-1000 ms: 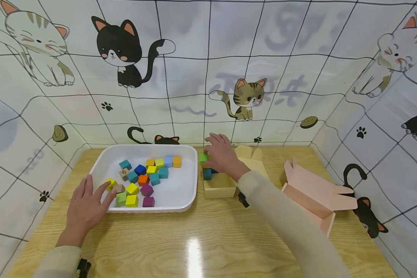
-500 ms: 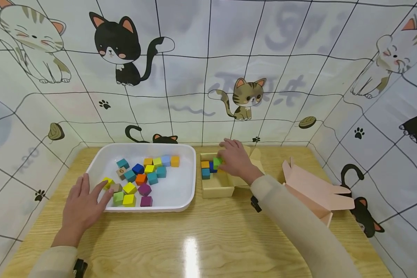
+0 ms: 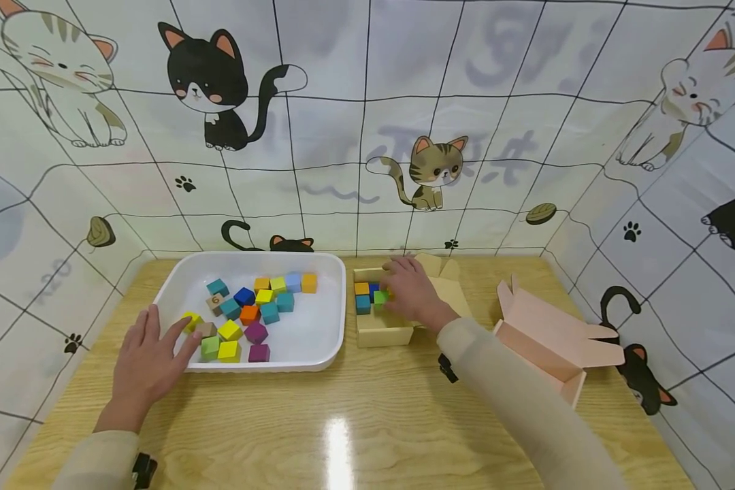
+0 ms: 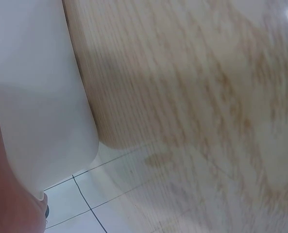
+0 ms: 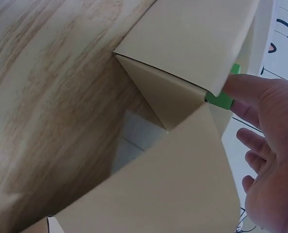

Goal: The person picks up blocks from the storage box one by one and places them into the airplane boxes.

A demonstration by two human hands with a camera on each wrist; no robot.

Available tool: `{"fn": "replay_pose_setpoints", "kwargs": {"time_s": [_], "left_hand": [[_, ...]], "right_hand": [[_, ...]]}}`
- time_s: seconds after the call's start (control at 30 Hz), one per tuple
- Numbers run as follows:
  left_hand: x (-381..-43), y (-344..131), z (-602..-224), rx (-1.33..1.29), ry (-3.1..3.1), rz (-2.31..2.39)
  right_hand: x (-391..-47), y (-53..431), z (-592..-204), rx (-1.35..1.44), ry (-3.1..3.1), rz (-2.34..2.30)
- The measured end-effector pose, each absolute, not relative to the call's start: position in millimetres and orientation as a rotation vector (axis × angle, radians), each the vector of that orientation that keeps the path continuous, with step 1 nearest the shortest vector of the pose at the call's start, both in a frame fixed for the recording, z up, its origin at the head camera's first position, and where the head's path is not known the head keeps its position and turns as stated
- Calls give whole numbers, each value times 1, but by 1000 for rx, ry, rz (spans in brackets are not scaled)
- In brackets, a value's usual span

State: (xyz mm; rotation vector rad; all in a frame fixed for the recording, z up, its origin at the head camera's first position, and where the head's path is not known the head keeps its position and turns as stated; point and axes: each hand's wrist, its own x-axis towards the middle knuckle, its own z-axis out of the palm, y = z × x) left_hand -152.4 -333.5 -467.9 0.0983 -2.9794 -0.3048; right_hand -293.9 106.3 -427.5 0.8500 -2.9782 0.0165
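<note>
At the fingertips of your right hand (image 3: 412, 292), the pinched green block (image 3: 380, 298) has come lower into the box (image 3: 384, 339) beside the teal block (image 3: 363, 305), seemingly nearly placed; your left hand (image 3: 149, 361), fingers apart, is at the tray (image 3: 338, 333).
</note>
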Motion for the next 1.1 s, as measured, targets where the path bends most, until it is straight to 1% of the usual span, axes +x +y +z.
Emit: {"fn": "replay_pose_setpoints", "kwargs": {"time_s": [0.4,1.1], "left_hand": [[-153,-333,-468,109,-2979,-315],[-152,-332,-466,105,-2976,-299]], "right_hand": [[-293,105,-435,794,-2999,2],[-292,97,-445,780,-2964,-25]]}}
